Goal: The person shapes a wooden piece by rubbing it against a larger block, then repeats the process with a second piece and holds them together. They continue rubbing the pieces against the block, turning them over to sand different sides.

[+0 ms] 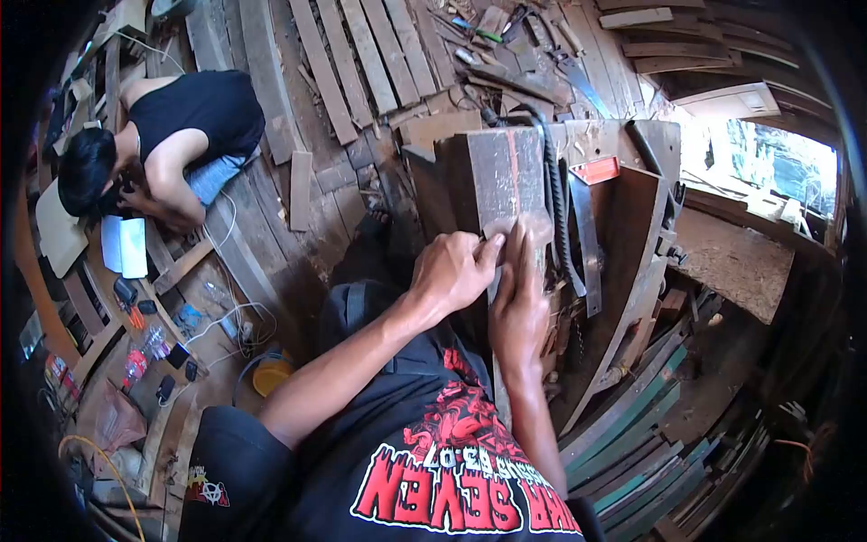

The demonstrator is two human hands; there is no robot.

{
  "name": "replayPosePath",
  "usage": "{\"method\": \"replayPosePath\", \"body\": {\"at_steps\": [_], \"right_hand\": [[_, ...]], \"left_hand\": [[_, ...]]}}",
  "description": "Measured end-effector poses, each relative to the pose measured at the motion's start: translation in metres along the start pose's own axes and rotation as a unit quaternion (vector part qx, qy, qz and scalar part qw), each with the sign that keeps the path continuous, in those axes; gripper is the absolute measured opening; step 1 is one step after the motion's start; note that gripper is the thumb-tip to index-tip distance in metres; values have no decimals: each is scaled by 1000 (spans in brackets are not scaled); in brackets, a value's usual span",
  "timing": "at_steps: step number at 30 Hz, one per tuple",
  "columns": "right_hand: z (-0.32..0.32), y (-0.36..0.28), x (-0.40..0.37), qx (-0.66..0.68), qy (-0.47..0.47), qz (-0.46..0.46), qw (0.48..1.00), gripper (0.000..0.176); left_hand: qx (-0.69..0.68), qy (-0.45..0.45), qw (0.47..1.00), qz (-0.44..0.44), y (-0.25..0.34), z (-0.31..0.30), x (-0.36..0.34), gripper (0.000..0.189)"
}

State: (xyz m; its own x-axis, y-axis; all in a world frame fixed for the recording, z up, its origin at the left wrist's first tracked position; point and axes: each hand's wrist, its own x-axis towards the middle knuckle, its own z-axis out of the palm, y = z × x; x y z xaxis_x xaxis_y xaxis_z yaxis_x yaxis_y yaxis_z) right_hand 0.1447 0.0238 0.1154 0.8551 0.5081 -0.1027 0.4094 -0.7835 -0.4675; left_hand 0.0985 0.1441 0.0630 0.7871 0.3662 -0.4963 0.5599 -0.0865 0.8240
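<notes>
A thick wooden beam with a red line along its top lies in front of me. Over its near end sits a thin, pale brown piece, too unclear to name. My left hand has its fingers curled, thumb and fingertips against the left side of that piece. My right hand lies along the beam, its fingers stretched forward and flat on the piece. Just right of the beam are a dark twisted rod, a long metal blade and a red-handled tool.
At the upper left a person in a dark sleeveless top crouches on the floor, near a cable and bottles. Planks lie ahead, tools beyond the bench. Stacked boards fill the lower right, below an opening.
</notes>
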Motion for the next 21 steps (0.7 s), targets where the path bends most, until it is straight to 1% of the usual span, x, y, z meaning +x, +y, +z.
{"method": "replayPosePath", "body": {"at_steps": [1, 2, 3, 5, 6, 7, 9, 10, 11, 12, 13, 14, 15, 16, 17, 18, 19, 20, 21], "right_hand": [[-4, -12, 9, 16, -30, 60, 998, 55], [-15, -31, 27, -47, -95, 142, 984, 55], [-18, -37, 31, -52, -110, 183, 976, 55], [-4, -7, 2, 20, -9, 24, 999, 56], [-1, 3, -11, 23, 28, -57, 998, 57], [1, 13, -20, 1, 26, -65, 998, 53], [-6, -2, 7, 35, -6, -2, 999, 52], [-5, -4, 14, 23, -7, 20, 1000, 53], [-4, -6, 21, 12, -8, 42, 999, 54], [-3, -8, 28, 0, -10, 64, 998, 55], [-9, -11, 20, 27, -19, 60, 998, 56], [-3, 13, 4, 24, 6, -30, 999, 60], [-7, 12, -10, 25, -7, -42, 999, 60], [-4, 13, -9, 36, -2, -30, 999, 59], [-3, 5, -4, 49, 6, -11, 999, 57], [-8, -4, 8, 18, -53, 96, 994, 56], [-17, -16, 20, -15, -111, 205, 972, 55], [-18, -17, 16, 2, -90, 180, 980, 55], [-7, -2, 6, 13, -5, 81, 997, 54]], "left_hand": [[12, -12, 1000, 0, 1, -2, 3, 56], [-27, 9, 999, 16, -4, 3, 4, 55], [-27, 1, 1000, 0, 0, 0, 4, 56], [-4, -17, 1000, -22, 9, -7, 4, 56], [-33, -2, 999, -3, 6, -6, 4, 58], [-22, -11, 1000, -2, -1, -3, 7, 58], [-3, -57, 998, -10, -1, -5, 11, 59], [27, -40, 999, -18, -1, -3, 9, 59], [-16, 5, 999, 28, -9, 5, 9, 61], [-6, -8, 1000, 22, -9, 4, 9, 60], [-1, -15, 1000, 15, -5, 1, 11, 59], [-3, -19, 1000, 7, -1, 0, 12, 59], [-5, -22, 1000, -5, 2, -3, 11, 58], [-4, -29, 999, -19, 1, -4, 8, 58], [-7, -21, 1000, -11, -3, -3, 8, 58], [-9, -18, 1000, 1, -7, -1, 12, 57], [-13, -19, 1000, 12, -10, 4, 10, 57], [-11, -34, 999, 2, -9, 4, 4, 57], [-14, -34, 999, 0, -4, 0, 8, 57]]}}
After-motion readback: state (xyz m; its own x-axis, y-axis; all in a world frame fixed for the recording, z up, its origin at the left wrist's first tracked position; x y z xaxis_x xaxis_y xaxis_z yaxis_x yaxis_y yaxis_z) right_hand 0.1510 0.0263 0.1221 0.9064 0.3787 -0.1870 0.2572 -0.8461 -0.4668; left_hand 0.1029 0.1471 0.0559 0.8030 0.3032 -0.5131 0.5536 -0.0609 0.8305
